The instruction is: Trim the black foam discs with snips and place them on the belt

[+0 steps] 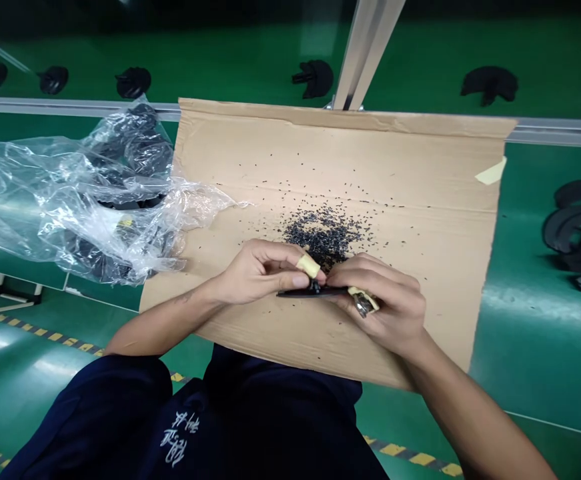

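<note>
Two-handed, clamping thin black plate (295,294) in left hand (256,272) and right hand (394,301), seemingly working its stub (315,287); next, hold steady.

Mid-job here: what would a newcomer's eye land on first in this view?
Probably the scatter of tiny black bits, dense near the middle of the brown cardboard sheet. Just below it, the left hand and right hand hold a thin black part between them, yellowish wraps showing on fingers of both. The shiny clear plastic bag with dark pieces inside, at the sheet's left edge, also stands out.
</note>
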A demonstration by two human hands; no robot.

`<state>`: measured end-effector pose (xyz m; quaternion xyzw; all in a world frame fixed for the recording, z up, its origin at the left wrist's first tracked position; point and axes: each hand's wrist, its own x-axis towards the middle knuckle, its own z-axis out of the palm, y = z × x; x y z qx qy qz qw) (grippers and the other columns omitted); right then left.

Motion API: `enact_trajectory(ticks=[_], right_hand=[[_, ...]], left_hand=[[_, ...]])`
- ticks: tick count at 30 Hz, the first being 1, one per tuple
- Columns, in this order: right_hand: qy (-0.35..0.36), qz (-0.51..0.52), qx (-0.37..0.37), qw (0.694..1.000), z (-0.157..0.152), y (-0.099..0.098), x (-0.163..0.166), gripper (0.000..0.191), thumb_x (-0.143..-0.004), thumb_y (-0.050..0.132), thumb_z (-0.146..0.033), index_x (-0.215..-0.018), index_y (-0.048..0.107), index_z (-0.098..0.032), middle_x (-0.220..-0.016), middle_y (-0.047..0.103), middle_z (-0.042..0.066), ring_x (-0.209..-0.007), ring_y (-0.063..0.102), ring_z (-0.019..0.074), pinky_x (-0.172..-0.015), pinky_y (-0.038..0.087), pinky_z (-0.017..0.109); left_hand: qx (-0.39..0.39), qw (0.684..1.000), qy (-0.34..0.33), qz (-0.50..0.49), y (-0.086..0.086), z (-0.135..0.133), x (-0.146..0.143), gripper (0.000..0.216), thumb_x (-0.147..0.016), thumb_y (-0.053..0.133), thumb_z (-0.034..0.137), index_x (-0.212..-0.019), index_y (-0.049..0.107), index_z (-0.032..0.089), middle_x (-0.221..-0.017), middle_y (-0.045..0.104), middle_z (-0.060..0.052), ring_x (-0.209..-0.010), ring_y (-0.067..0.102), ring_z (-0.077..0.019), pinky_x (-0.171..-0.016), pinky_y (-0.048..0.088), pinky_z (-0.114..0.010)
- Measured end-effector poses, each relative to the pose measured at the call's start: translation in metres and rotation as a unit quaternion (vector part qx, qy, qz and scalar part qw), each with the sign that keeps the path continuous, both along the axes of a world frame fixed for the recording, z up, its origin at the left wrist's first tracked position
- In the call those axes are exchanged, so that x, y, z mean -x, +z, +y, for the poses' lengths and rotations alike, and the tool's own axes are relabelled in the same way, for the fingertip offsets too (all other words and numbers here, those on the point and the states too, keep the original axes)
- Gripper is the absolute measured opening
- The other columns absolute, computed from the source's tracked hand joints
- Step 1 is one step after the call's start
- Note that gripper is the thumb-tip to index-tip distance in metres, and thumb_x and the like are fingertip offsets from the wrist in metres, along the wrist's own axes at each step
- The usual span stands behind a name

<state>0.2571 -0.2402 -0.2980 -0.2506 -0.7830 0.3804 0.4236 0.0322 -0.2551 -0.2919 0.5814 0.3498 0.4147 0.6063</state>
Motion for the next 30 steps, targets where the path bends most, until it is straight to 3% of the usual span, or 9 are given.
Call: enact_trajectory(ticks=[3,10,12,15,17,20,22,25,30], right_hand=[[0.012,0.003,0.019,1.0,0.0,-0.001,0.001,0.013,-0.09,0.072,-0.018,-0.103,0.069,-0.021,-0.092,0.074,0.009,-0.082,0.071,0.0201,-0.071,0.059,0.034],[0.054,0.003,-0.003,0.999,-0.005,-0.006,0.004,0.011,-0.09,0.067,-0.01,-0.096,0.067,-0.019,-0.085,0.073,0.008,-0.072,0.067,0.0169,-0.065,0.054,0.031],[0.049,0.001,-0.002,0.999,-0.006,-0.005,0.005,0.011,-0.09,0.067,-0.009,-0.094,0.066,-0.019,-0.082,0.071,0.007,-0.07,0.065,0.016,-0.063,0.052,0.03],[0.004,0.003,-0.003,1.0,-0.007,-0.003,0.007,0.013,-0.089,0.067,-0.007,-0.093,0.065,-0.02,-0.081,0.069,0.006,-0.07,0.065,0.0158,-0.063,0.052,0.03],[-0.021,-0.005,-0.006,1.0,-0.006,-0.001,0.006,0.014,-0.089,0.068,-0.007,-0.093,0.064,-0.02,-0.082,0.068,0.006,-0.071,0.065,0.0165,-0.063,0.052,0.03],[-0.006,-0.021,0.008,1.0,-0.002,0.002,0.003,0.012,-0.089,0.068,-0.01,-0.096,0.065,-0.02,-0.085,0.069,0.007,-0.075,0.066,0.0174,-0.065,0.053,0.031],[0.018,-0.023,0.038,0.999,0.002,0.004,-0.001,0.011,-0.09,0.069,-0.013,-0.098,0.065,-0.02,-0.087,0.07,0.006,-0.077,0.068,0.0175,-0.068,0.055,0.031],[-0.004,-0.038,0.056,0.998,0.008,0.005,-0.006,0.009,-0.09,0.07,-0.016,-0.097,0.066,-0.021,-0.086,0.071,0.004,-0.077,0.068,0.0169,-0.07,0.055,0.031],[-0.094,-0.17,-0.088,0.977,0.008,-0.001,-0.009,0.012,-0.091,0.063,-0.012,-0.101,0.066,-0.019,-0.092,0.073,0.01,-0.082,0.066,0.0214,-0.073,0.052,0.035]], left_hand=[[-0.016,1.0,0.002,-0.015,-0.003,0.0,-0.002,0.021,-0.085,0.08,0.036,-0.087,0.079,0.015,-0.084,0.076,-0.008,-0.077,0.073,-0.0142,-0.067,0.059,-0.022],[-0.096,0.994,-0.034,0.043,-0.001,-0.002,-0.002,0.012,-0.087,0.078,0.025,-0.083,0.074,0.014,-0.077,0.072,-0.005,-0.073,0.065,-0.0109,-0.073,0.053,-0.022],[-0.079,0.995,-0.034,0.047,-0.002,-0.002,0.001,0.017,-0.09,0.076,0.03,-0.084,0.074,0.014,-0.078,0.072,-0.005,-0.073,0.065,-0.011,-0.071,0.053,-0.022],[-0.029,0.999,-0.025,0.028,-0.005,-0.002,0.002,0.048,-0.097,0.055,0.057,-0.094,0.075,0.013,-0.087,0.073,-0.009,-0.081,0.069,-0.0149,-0.074,0.056,-0.026],[-0.052,0.998,-0.011,0.035,-0.008,-0.002,0.002,0.058,-0.092,0.054,0.067,-0.102,0.074,0.013,-0.094,0.074,-0.011,-0.088,0.071,-0.0181,-0.078,0.058,-0.029],[-0.181,0.978,0.042,0.098,-0.01,-0.003,-0.001,0.036,-0.084,0.079,0.045,-0.104,0.074,0.015,-0.091,0.076,-0.008,-0.086,0.07,-0.0162,-0.079,0.058,-0.028],[-0.24,0.959,0.079,0.127,-0.01,-0.003,-0.002,0.025,-0.086,0.08,0.029,-0.106,0.075,0.016,-0.089,0.076,-0.007,-0.085,0.069,-0.0146,-0.08,0.057,-0.028],[-0.259,0.95,0.101,0.143,-0.009,-0.002,0.001,0.025,-0.086,0.08,0.026,-0.11,0.075,0.018,-0.094,0.077,-0.007,-0.087,0.07,-0.0148,-0.079,0.058,-0.028],[-0.265,0.948,0.094,0.15,-0.01,-0.001,0.003,0.024,-0.086,0.08,0.025,-0.108,0.076,0.017,-0.091,0.075,-0.006,-0.084,0.069,-0.0133,-0.075,0.057,-0.026]])
